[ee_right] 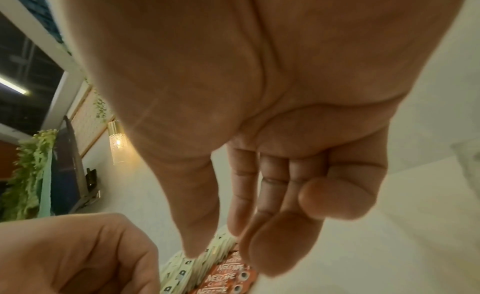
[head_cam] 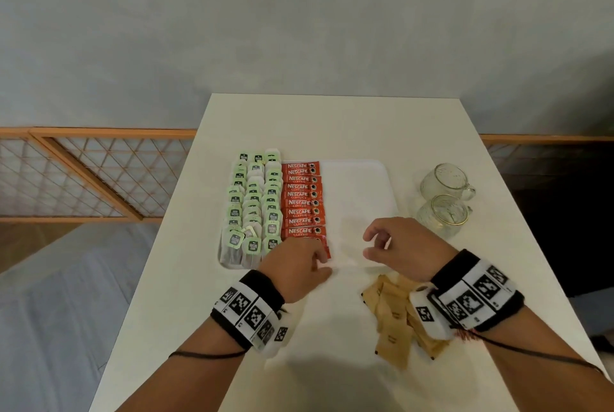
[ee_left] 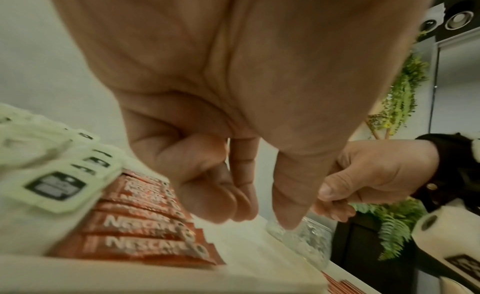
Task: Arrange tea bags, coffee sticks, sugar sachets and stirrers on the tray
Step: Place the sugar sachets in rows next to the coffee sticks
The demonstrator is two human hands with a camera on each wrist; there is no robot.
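A white tray [head_cam: 360, 190] lies on the white table. Green-tagged tea bags [head_cam: 254, 205] fill its left columns and red coffee sticks [head_cam: 300, 202] form one column beside them; its right part is bare. My left hand [head_cam: 320, 262] hovers at the tray's near edge over the lowest coffee sticks [ee_left: 145, 224], fingers loosely curled and holding nothing [ee_left: 255, 214]. Over the tray's bare near part, my right hand [head_cam: 368, 244] also holds nothing, its thumb and fingers relaxed [ee_right: 223, 249]. Brown sugar sachets [head_cam: 392, 318] lie in a loose pile under my right wrist. No stirrers show.
Two glass mugs [head_cam: 445, 182] [head_cam: 442, 215] stand right of the tray, close to my right hand. The table [head_cam: 186, 295] drops off at its left and right edges. A wooden lattice rail [head_cam: 83, 175] runs behind on the left.
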